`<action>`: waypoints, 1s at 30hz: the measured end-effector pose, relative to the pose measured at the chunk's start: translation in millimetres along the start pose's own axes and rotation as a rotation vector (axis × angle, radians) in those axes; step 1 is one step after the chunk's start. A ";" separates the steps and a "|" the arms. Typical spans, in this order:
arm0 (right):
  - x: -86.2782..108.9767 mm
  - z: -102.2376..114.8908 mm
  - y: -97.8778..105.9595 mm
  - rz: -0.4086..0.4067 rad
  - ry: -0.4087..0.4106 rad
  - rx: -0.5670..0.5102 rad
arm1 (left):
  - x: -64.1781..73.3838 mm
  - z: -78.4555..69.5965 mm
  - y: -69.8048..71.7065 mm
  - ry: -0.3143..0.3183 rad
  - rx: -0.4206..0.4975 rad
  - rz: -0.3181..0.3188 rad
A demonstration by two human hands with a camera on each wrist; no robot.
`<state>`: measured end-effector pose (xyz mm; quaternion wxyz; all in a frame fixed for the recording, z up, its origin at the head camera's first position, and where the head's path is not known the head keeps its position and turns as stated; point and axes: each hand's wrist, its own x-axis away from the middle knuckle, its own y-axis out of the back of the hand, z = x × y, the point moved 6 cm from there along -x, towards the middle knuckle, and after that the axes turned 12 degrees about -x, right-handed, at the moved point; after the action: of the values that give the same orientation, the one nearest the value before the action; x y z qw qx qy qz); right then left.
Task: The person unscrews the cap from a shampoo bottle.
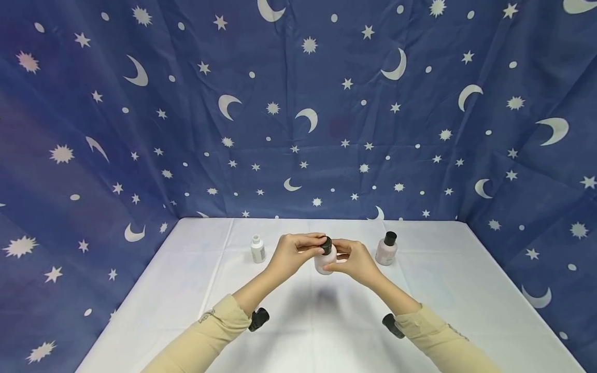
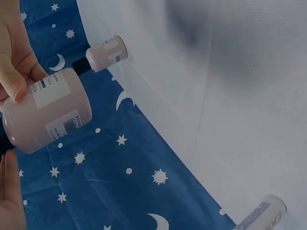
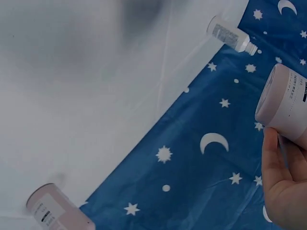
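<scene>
Both hands hold a pale pink bottle [image 1: 325, 264] with a black cap [image 1: 326, 245], raised above the white table. My left hand [image 1: 291, 252] pinches the cap between thumb and fingers. The right hand [image 1: 355, 262] grips the bottle's body from the side, its thumb on the front. In the left wrist view the labelled bottle [image 2: 50, 110] lies sideways in the picture, with the right thumb on its body. The right wrist view shows the bottle's base and lower body [image 3: 283, 103], with the right hand's fingers [image 3: 271, 158] against it; the cap is out of that frame.
A second pink bottle with a black cap [image 1: 386, 249] stands upright to the right. On the left stands a small white bottle [image 1: 258, 249] with a narrow neck. A white cloth covers the table [image 1: 154, 290]; a blue curtain [image 1: 298, 103] with moons and stars surrounds it.
</scene>
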<state>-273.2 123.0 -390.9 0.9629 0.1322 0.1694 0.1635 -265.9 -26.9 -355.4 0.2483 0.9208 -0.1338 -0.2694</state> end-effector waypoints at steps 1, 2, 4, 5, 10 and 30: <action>1.0 2.6 -0.1 0.001 0.006 0.007 | 0.8 -2.7 2.0 -0.021 -0.016 -0.003; 1.8 5.0 -0.5 0.003 0.010 0.012 | 1.5 -5.5 3.9 -0.048 -0.039 -0.008; 4.2 9.6 -1.0 0.005 0.018 0.021 | 3.2 -11.3 7.1 -0.105 -0.084 -0.022; 5.5 11.9 -1.3 0.007 0.019 0.022 | 4.0 -14.3 8.2 -0.130 -0.101 -0.028; 13.9 17.9 -5.5 0.031 0.045 -0.006 | 9.1 -27.0 8.5 -0.180 -0.117 0.011; 42.7 26.1 -21.5 0.276 0.205 -0.288 | 27.0 -48.5 16.6 -0.222 0.121 0.187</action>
<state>-219.8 113.6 -385.9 0.9181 -0.0022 0.2217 0.3286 -218.4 -32.4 -322.7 0.2001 0.8822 -0.2615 -0.3365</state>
